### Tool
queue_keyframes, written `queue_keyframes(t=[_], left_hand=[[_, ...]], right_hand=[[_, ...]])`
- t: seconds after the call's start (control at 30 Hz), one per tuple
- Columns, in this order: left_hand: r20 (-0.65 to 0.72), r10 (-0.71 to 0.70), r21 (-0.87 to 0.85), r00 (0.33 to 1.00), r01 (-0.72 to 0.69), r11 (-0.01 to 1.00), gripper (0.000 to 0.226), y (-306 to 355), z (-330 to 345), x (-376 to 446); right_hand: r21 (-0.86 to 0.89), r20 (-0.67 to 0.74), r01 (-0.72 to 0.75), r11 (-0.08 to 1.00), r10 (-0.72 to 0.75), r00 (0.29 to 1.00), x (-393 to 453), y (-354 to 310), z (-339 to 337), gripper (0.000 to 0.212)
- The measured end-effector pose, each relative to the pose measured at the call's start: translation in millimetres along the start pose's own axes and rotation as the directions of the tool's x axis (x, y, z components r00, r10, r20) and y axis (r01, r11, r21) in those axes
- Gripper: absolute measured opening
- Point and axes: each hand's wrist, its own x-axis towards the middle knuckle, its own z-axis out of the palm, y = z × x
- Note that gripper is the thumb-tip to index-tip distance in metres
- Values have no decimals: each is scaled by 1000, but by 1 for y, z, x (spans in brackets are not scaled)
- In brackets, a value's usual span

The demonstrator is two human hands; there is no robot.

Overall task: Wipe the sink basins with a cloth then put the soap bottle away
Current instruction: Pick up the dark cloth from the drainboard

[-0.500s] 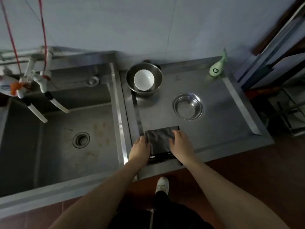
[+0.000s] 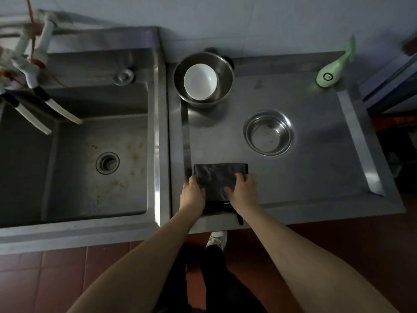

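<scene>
A dark grey cloth lies folded at the front left of the shallow right basin, draped over its front rim. My left hand grips the cloth's left edge. My right hand holds its right side, fingers on top. The green soap bottle stands at the basin's back right corner, far from both hands. The deep left basin has rust-coloured stains around its drain.
A steel bowl holding a white bowl sits at the back left of the right basin. A smaller steel bowl stands mid-basin. White taps hang over the left basin. Red floor tiles and my shoe lie below.
My view has shifted slightly downward and left. Both hands stay on the cloth in the same spot; the cloth has barely moved.
</scene>
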Motion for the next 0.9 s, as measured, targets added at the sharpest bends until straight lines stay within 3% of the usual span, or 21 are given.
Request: queue_keyframes(t=[0.2,0.33,0.43,0.5,0.9], left_hand=[[-31,-55,-29,998,55,998,54,-7,15,7],[-52,-46,-14,998,45,999,50,-8,18,7],[-69,-18,-7,997,18,1000,45,-15,19,7],[-82,4,3,997,-4,1000,40,-19,19,7],[-93,69,-30,993,-72,997,31,-20,7,-9]], right_hand=[[-66,-74,12,998,-17,997,1,6,20,60],[-145,-157,139,980,-161,974,7,6,23,62],[-222,-79,276,935,-299,951,10,-2,31,70],[-232,-29,275,933,-289,957,11,-9,34,73],[-110,0,276,955,-278,961,1,-24,45,40]])
